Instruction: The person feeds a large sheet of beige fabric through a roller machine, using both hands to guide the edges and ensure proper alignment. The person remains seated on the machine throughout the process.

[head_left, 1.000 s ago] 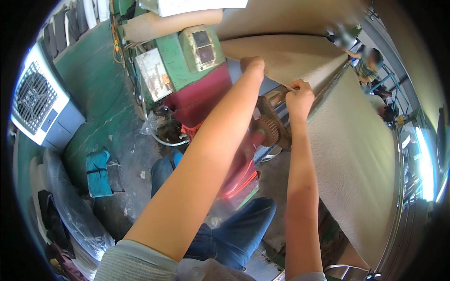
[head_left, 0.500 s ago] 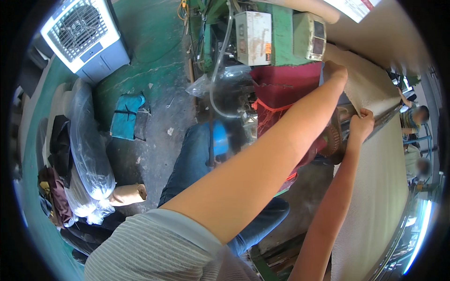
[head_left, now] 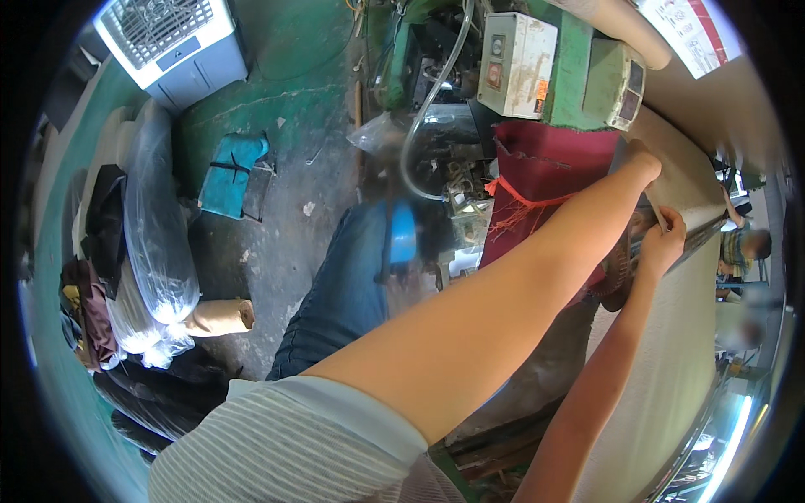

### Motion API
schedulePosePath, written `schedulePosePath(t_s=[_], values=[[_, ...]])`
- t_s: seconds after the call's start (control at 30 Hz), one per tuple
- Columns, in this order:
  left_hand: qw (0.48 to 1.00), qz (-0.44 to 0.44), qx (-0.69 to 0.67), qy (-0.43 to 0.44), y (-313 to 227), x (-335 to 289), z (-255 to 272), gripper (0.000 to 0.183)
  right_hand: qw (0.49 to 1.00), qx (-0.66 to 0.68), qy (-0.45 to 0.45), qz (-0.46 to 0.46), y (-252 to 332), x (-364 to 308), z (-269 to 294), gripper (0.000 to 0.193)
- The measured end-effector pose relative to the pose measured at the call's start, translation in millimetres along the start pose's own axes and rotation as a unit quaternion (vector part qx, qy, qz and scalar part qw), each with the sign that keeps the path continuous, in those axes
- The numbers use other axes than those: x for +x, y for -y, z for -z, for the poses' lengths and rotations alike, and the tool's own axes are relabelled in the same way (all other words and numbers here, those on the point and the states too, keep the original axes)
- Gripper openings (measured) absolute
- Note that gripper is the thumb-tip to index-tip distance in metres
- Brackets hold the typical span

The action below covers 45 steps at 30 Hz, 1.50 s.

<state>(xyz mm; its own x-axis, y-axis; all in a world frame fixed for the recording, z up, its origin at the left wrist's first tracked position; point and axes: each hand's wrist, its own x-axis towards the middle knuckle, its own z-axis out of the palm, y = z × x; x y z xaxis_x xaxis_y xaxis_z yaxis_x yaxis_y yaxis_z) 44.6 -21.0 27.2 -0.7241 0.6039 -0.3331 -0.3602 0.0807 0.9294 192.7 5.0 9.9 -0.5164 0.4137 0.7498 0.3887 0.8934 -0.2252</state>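
My left arm reaches far across to the right. My left hand [head_left: 642, 161] is beside the upper part of a beige fabric-like sheet [head_left: 686, 164], its fingers hidden behind the hand and wrist. Lower down, my right hand [head_left: 663, 244] is closed in a pinch on the edge of that sheet. A toothed brown gear wheel [head_left: 616, 272] sits just left of my right wrist. Dark red cloth [head_left: 549, 163] with a frayed orange-red strip [head_left: 537, 199] hangs on the green machine, partly behind my left forearm.
A dirty white control box [head_left: 517, 67] is fixed to the green machine frame [head_left: 573, 75]. Clear tubing [head_left: 408, 155] loops beside it. Left on the floor are plastic-wrapped rolls [head_left: 158, 226], a brown roll [head_left: 220, 318], a teal bundle [head_left: 228, 176] and an air cooler [head_left: 189, 67]. People are far right.
My view has shifted, so the machine and both hands appear farther right. My right hand keeps its pinch on the sheet's edge, and my left hand stays near the sheet's upper part.
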Motion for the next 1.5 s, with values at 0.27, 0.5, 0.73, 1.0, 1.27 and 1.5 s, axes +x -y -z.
schedulePosePath(t_s=[0.27, 0.5, 0.73, 1.0, 1.27, 1.5], values=[[0.989, 0.007, -0.084, -0.118, 0, -21, 3, 0.028, 0.988, -0.113, 0.01, -0.103, -43, -6, -1, 0.025], [0.997, -0.011, -0.004, -0.07, 14, 45, -25, 0.027, 0.999, -0.052, 0.001, -0.015, -15, 1, -3, 0.02], [0.992, -0.087, 0.056, -0.066, 28, 68, -37, 0.028, 0.993, -0.1, -0.029, -0.049, -28, -2, -5, 0.027], [0.974, -0.02, -0.126, -0.189, 15, 67, -13, 0.023, 0.998, -0.03, -0.049, 0.014, -12, 0, -5, 0.02], [0.994, -0.037, -0.088, -0.054, 11, 53, -23, 0.022, 0.998, 0.013, -0.044, 0.045, -9, 1, -2, 0.024], [0.964, -0.025, -0.131, -0.231, 11, 56, -10, 0.022, 0.996, -0.036, -0.058, -0.048, -17, -4, -2, 0.023]])
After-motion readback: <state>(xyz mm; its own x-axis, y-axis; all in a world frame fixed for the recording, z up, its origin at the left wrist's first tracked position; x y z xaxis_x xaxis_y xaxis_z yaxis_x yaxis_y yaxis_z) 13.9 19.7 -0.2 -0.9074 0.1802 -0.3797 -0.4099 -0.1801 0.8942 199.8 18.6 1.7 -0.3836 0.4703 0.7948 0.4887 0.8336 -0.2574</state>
